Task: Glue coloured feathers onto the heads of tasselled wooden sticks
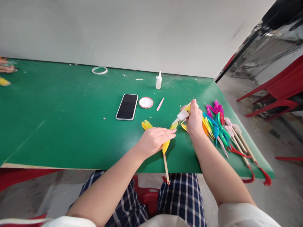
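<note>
At the bottom centre, one wooden stick (166, 167) with a red tassel (167, 180) carries yellow feathers (167, 145). The left hand (152, 141) has its fingers together, closed on these; its thumb is hidden. The right hand (194, 121) clamps one white squeeze bottle (182, 115), nozzle at the feathers' top; contact is unclear. Right of frame lie overlapping coloured feathers (216, 124), too tangled to count, and at least two tasselled sticks (246, 148). Mid-frame: one phone (127, 107), one round dish (146, 102), one pink tool (160, 104). Beyond: one small bottle (158, 82), one white ring (99, 70). Upper left, another person's hand (6, 66).
</note>
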`<state>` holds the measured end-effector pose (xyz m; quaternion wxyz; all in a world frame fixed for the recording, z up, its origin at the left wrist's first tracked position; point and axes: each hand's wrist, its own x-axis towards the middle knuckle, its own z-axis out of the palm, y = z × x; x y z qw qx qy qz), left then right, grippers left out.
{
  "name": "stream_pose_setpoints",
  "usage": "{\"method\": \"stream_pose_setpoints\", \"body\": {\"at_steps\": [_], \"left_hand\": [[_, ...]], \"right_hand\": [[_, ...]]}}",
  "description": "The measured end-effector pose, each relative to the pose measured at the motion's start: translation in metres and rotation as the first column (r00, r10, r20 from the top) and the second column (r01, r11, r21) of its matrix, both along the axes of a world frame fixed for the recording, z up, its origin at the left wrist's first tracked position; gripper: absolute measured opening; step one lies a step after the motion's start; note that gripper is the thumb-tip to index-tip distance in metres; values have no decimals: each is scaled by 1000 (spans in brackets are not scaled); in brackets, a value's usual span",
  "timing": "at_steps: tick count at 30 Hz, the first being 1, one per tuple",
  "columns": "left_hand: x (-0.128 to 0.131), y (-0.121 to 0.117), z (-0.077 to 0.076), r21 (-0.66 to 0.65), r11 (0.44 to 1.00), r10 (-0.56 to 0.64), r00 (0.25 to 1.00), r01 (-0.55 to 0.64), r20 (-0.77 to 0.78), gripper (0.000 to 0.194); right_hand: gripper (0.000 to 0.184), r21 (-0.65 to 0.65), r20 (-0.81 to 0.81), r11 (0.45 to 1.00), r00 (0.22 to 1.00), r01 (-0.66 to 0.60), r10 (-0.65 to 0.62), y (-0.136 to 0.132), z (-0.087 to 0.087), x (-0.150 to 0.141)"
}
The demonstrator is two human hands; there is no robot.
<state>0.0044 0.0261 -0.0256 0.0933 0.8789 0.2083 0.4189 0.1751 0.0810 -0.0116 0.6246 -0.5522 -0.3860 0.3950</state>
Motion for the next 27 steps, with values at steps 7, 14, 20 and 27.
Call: {"method": "stream_pose_setpoints", "body": {"at_steps": [7, 14, 20, 27], "left_hand": [[0, -1, 1, -15, 1000, 0, 1000, 0, -6, 23], [0, 0, 0, -6, 1000, 3, 1000, -3, -2, 24], [-1, 0, -1, 7, 1000, 7, 1000, -7, -7, 23], [0, -1, 0, 2, 1000, 0, 1000, 0, -3, 23]], "right_hand": [[54, 11, 33, 1000, 999, -6, 5, 0, -2, 1], [57, 48, 61, 999, 998, 27, -30, 1, -2, 4], [60, 33, 3, 998, 998, 55, -55, 3, 0, 5], [57, 60, 37, 998, 999, 27, -29, 1, 0, 4]]}}
